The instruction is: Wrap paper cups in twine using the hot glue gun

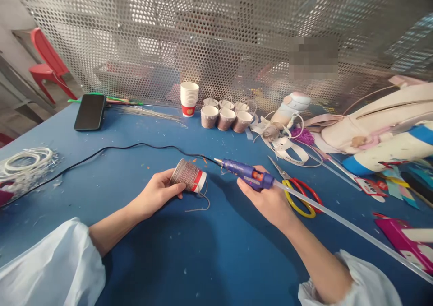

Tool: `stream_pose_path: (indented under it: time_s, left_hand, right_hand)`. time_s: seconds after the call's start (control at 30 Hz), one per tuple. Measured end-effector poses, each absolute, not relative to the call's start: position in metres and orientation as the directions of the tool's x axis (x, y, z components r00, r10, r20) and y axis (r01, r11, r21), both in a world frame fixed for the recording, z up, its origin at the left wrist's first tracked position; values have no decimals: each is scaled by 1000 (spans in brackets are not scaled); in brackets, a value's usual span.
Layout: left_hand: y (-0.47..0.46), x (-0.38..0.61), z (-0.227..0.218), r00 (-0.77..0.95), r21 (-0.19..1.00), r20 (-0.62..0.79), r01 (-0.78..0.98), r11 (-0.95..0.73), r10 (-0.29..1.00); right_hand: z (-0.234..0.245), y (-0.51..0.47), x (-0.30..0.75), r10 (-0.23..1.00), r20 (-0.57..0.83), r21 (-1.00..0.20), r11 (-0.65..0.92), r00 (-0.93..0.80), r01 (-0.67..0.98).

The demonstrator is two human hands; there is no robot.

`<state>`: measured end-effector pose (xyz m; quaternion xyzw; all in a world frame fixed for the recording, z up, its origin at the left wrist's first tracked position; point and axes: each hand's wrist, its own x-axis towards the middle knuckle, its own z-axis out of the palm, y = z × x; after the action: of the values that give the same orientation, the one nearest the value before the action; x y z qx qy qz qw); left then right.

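Observation:
My left hand (165, 189) is closed around a paper cup (186, 174) tilted on its side. Greyish-brown cord is wound round most of the cup, while a red and white band stays bare at its right end. A loose tail of cord (203, 209) curls below it. In my right hand (264, 197) is a blue glue gun (245, 173), its nozzle pointing left, a short way from the cup. A long translucent glue stick (338, 218) sticks out of the gun's back. Scissors (297, 188) with red and yellow handles lie just right of that hand.
Several wrapped cups (225, 118) and a stack of paper cups (189, 99) stand at the back. A black cable (135, 146) crosses the blue table. A phone (89, 112) lies back left, white cord coils (29, 161) at left, ribbon (291, 150) and a bag (365, 116) at right.

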<state>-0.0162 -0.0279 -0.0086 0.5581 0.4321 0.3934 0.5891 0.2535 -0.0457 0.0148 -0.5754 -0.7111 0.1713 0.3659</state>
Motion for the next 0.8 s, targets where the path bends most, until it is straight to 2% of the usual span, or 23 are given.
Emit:
stream_pose_path:
  time_s: [0.1,0.2,0.53,0.8]
  left_hand:
    - [-27,-15,-8,280,997,-82,38,74,956]
    - [-27,-15,-7,247,996,-74,58,61,966]
    - [-31,-13,-11,270,995,-47,96,21,962]
    - [-32,-13,-8,266,982,-8,183,-43,964]
  right_hand:
    - [18,-58,247,968,187,-756,251,-168,605]
    - [18,-67,240,963,140,-758,254,-230,601]
    - [20,-75,228,884,335,-567,466,-326,680]
    - [16,-77,228,844,361,-477,533,-398,699]
